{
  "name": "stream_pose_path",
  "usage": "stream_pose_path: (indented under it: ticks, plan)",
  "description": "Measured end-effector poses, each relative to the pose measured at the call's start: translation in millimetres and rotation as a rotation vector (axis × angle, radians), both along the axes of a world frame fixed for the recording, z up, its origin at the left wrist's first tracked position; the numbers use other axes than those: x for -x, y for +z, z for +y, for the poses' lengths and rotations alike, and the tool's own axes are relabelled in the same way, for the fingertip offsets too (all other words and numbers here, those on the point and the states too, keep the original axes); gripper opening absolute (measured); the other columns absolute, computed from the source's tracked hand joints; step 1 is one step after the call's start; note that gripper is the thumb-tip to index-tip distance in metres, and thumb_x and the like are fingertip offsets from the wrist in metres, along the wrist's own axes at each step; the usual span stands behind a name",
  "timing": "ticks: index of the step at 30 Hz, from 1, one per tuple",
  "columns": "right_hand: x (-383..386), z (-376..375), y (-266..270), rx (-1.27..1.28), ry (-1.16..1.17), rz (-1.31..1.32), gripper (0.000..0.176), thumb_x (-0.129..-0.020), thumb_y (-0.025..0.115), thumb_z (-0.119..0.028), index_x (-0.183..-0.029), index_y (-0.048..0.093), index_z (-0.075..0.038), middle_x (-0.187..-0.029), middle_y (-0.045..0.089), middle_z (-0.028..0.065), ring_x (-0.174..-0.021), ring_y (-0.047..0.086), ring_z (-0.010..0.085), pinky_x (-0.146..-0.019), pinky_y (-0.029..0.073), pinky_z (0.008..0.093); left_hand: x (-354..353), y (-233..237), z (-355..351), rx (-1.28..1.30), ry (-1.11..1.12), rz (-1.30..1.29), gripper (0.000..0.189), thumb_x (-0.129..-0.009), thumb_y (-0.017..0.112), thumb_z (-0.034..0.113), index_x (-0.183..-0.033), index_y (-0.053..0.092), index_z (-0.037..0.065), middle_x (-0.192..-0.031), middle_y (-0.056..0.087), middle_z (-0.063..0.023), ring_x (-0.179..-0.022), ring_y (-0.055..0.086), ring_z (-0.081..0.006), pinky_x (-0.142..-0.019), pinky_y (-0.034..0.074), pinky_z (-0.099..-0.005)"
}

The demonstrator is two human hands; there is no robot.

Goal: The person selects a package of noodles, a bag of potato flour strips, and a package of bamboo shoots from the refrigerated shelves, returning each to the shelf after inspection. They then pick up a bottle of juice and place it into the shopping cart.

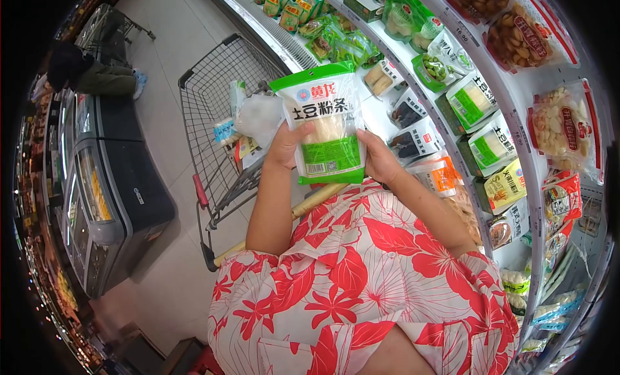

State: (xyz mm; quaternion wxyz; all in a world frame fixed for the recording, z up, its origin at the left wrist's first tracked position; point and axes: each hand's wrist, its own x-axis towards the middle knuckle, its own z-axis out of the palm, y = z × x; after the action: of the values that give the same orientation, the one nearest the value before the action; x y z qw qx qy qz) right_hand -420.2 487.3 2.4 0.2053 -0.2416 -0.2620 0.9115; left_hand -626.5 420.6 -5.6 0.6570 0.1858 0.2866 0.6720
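Note:
Between my two hands I hold up a green and white bag of potato noodles (325, 123), its printed front turned toward me. My left hand (284, 144) grips the left edge, with the thumb on the front. On the right edge is my right hand (380, 156), its fingers closed on the bag and partly hidden behind it. Just beyond the bag stands a wire shopping cart (194, 107), with a white plastic bag (259, 118) and several packages (226, 132) inside.
On my right, curved refrigerated shelves (413, 71) carry several packaged foods, among them similar green and white bags (492, 142). Left of the cart stands a chest freezer (132, 181). A person (106, 79) is beside another cart (106, 32) farther back on the tiled floor (161, 45).

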Motion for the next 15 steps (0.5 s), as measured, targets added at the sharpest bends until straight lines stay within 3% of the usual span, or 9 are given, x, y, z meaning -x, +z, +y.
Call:
stream_pose_path:
  ticks: [5, 7, 15]
  plan:
    - [-0.3, 0.2, -0.7, 0.046, -0.022, 0.023, 0.042, -0.098, 0.049, -0.027, -0.125, 0.049, 0.005, -0.119, 0.060, 0.0154, -0.107, 0.061, 0.0223, -0.095, 0.050, 0.0360, 0.1, -3.5, 0.7, 0.000, 0.009, -0.013, 0.058, -0.082, 0.072, 0.008, -0.132, 0.045, 0.004, -0.121, 0.060, -0.0091, -0.110, 0.059, -0.0211, -0.093, 0.049, -0.0353]
    - [-2.1, 1.7, -6.6, -0.028, 0.023, -0.003, 0.049, -0.099, 0.045, -0.033, -0.132, 0.043, 0.003, -0.128, 0.056, 0.0164, -0.115, 0.057, 0.0245, -0.101, 0.045, 0.0390, -0.4, -0.8, -0.1, 0.000, 0.012, -0.004, 0.057, -0.082, 0.071, 0.008, -0.133, 0.044, 0.004, -0.122, 0.060, -0.0092, -0.110, 0.059, -0.0211, -0.093, 0.049, -0.0354]
    - [-0.4, 1.8, -5.6, 0.043, 0.018, 0.021, 0.051, -0.100, 0.042, -0.033, -0.136, 0.038, 0.003, -0.133, 0.052, 0.0172, -0.121, 0.053, 0.0254, -0.105, 0.041, 0.0392, 0.4, 1.4, -1.1, 0.025, 0.005, 0.012, 0.064, -0.081, 0.071, 0.008, -0.137, 0.039, 0.004, -0.125, 0.056, -0.0097, -0.114, 0.056, -0.0218, -0.095, 0.048, -0.0359]
